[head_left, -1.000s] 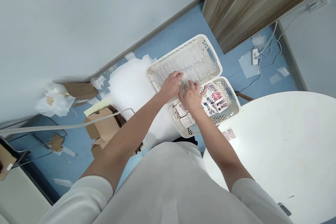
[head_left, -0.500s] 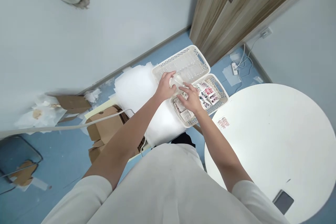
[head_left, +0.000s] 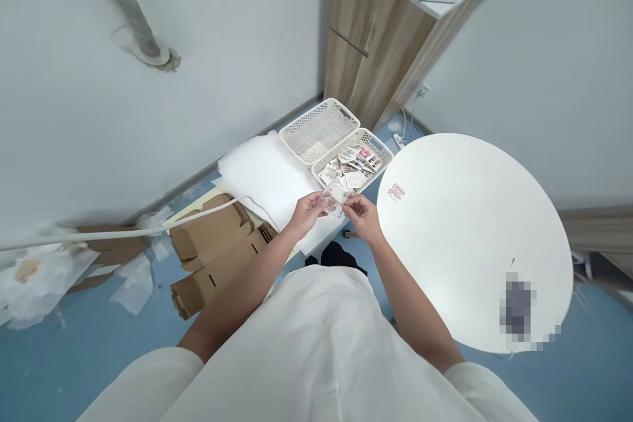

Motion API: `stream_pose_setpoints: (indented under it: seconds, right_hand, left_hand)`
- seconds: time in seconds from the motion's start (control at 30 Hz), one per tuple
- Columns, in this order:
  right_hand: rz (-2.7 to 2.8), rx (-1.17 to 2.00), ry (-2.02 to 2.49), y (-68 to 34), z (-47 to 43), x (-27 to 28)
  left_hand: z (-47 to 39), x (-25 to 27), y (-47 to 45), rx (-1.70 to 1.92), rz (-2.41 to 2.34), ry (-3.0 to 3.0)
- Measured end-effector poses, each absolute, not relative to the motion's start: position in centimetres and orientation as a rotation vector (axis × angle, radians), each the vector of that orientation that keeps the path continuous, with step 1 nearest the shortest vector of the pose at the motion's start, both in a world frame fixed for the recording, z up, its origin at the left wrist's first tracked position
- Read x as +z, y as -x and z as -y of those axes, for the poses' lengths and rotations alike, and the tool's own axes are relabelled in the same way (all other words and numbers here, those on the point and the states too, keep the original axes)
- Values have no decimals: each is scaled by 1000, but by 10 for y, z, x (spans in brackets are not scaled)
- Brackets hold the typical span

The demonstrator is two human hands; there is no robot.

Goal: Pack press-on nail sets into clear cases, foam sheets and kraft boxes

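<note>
Between my hands is a small clear plastic box (head_left: 334, 196), with something pale showing inside or on it. My left hand (head_left: 308, 213) grips its left side. The fingers of my right hand (head_left: 362, 215) are pinched at its right edge. Just beyond stands a white basket (head_left: 388, 157) with a heap of cards (head_left: 357, 161) bearing what look like press-on nails. Behind that, a second white basket (head_left: 285, 134) holds several clear plastic boxes (head_left: 324, 126).
To the right is a round white table (head_left: 459, 231) with one nail card (head_left: 396, 192) and a pixelated dark object (head_left: 517, 306). White foam sheeting (head_left: 262, 175), flattened cardboard (head_left: 217, 247) and a white hose (head_left: 198, 214) lie left. A wooden cabinet (head_left: 376, 39) stands behind.
Both hands have drawn back from over the baskets toward my body, bringing the clear plastic box. My right fingers have closed on its edge. The camera view has tilted up.
</note>
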State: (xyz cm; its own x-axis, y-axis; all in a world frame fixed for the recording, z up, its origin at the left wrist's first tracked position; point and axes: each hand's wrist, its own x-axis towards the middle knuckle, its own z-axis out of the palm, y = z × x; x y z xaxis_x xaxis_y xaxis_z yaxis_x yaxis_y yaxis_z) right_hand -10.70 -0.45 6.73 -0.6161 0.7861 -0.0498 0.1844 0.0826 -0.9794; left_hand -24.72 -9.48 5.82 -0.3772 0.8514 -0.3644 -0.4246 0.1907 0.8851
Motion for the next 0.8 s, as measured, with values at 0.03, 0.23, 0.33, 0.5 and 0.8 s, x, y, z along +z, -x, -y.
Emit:
stream_pose_setpoints:
  seconds: [0.03,0.23,0.33,0.5,0.8]
  right_hand:
    - [1831,1570,988,99,11,67]
    - [1581,1538,1142,55,34,74]
    - [1523,1517,1206,34,37,76]
    - [1366,1495,1278,-9,38,71]
    - [1274,1439,1415,-96,18,78]
  left_hand:
    - [98,59,240,1434,-1340,-451]
    - [102,64,208,1293,-1275,-495]
    - [97,67,194,1221,-1260,-532]
    - [78,68,168,1085,-1224,-632]
    - [32,65,103,865,-1079,-848]
